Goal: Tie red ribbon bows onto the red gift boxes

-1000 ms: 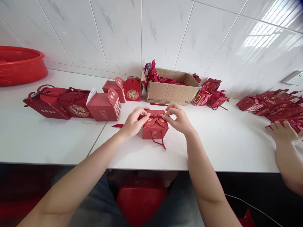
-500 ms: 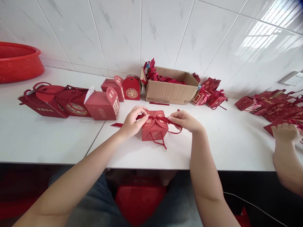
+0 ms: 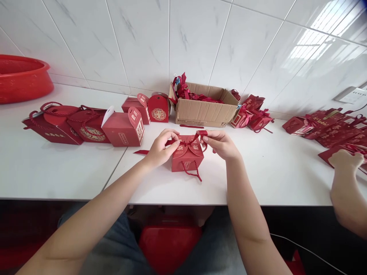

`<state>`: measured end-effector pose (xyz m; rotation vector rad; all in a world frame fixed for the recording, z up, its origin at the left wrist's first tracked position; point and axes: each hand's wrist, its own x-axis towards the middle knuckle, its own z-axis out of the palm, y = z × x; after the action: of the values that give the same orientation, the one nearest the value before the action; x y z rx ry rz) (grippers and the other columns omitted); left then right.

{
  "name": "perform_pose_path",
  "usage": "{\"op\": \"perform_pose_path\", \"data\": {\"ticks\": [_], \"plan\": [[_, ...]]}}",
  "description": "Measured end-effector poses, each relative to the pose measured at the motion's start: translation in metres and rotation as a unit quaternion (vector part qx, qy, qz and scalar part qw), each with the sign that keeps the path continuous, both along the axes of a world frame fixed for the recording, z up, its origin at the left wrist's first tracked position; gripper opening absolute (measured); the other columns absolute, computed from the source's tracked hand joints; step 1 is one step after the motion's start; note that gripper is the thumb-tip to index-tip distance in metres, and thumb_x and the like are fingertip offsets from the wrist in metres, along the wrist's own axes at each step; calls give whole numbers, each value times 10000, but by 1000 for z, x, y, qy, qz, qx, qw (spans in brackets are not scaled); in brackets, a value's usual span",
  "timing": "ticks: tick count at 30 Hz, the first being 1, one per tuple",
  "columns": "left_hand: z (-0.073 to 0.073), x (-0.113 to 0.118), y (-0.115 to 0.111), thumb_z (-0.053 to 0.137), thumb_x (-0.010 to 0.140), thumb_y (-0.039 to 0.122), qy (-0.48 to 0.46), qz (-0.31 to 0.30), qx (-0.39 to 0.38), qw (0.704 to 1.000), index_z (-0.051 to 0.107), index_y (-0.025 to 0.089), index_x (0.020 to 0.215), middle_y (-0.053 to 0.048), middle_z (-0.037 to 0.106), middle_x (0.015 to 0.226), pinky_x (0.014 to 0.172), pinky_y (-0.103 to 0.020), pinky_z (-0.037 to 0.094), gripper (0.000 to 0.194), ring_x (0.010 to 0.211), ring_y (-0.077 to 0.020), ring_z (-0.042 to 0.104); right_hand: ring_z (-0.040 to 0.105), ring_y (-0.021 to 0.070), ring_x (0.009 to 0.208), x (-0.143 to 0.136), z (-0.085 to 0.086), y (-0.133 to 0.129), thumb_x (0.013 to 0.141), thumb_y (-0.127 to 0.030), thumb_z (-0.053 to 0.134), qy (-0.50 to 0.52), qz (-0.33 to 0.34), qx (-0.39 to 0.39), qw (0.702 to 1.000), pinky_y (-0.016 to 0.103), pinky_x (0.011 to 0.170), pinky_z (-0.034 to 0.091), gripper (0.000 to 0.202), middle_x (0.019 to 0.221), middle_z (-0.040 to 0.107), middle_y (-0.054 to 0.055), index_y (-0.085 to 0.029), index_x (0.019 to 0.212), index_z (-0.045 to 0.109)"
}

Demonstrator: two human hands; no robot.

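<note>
Head camera: your left hand (image 3: 164, 148) is pinching one side of a red ribbon (image 3: 202, 133) and your right hand (image 3: 223, 145) is gripping a loop of it, thumbs and fingers closed, while the small box (image 3: 186, 165) is sitting toward the front edge of the counter (image 3: 272, 172).

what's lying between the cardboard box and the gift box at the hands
A red strip lies on the table, nearer the cardboard box than the gift box, in the head view.

Red box (image 3: 187, 160), gold lettering, upright at centre, top flaps folded shut; red ribbon (image 3: 202, 133) across its top, looped at right; twisted cord (image 3: 197, 175) drooping on the near side.
</note>
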<state>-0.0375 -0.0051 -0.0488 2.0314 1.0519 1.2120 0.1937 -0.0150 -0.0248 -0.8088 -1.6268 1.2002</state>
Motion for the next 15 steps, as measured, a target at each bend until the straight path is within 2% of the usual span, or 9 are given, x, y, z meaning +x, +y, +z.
{"op": "perform_pose_path", "data": {"ticks": [2, 5, 8, 11, 15], "plan": [[5, 1, 2, 539, 836, 338, 18, 19, 22, 999, 556, 213, 812, -78, 609, 1128, 1047, -430, 384, 129, 1149, -247, 532, 629, 149, 734, -5, 0, 0, 788, -414, 704, -1, -11, 1, 1000, 296, 668, 541, 203, 792, 697, 20, -222, 838, 743], [22, 6, 6, 516, 861, 409, 27, 41, 34, 998, 619, 226, 904, -60, 629, 1151, 1078, -452, 336, 215, 1198, -264, 499, 619, 134, 708, -12, 0, -1, 767, -433, 721, 17, 8, -3, 1000, 306, 716, 538, 236, 743, 677, 1, -222, 873, 728], [45, 16, 7, 467, 892, 495, 37, -16, -18, 999, 669, 216, 866, -52, 688, 1016, 971, -409, 425, 346, 1040, -248, 593, 607, 120, 664, -18, 0, -2, 740, -439, 742, 28, 4, -15, 999, 289, 679, 522, 304, 706, 662, -16, -221, 948, 708], [61, 26, 7, 609, 817, 451, 60, -55, -37, 996, 687, 208, 830, -29, 715, 881, 814, -339, 485, 255, 866, -210, 645, 610, 119, 625, -22, -1, -2, 687, -456, 779, 36, -14, -30, 999, 273, 636, 513, 380, 657, 663, -25, -208, 950, 661], [63, 33, 8, 671, 766, 334, 47, -20, -10, 999, 692, 188, 757, -24, 718, 812, 755, -315, 493, 147, 791, -189, 650, 616, 117, 564, -22, 0, -1, 647, -476, 802, 57, -34, -64, 996, 247, 574, 504, 429, 606, 677, -33, -209, 862, 543]]}}
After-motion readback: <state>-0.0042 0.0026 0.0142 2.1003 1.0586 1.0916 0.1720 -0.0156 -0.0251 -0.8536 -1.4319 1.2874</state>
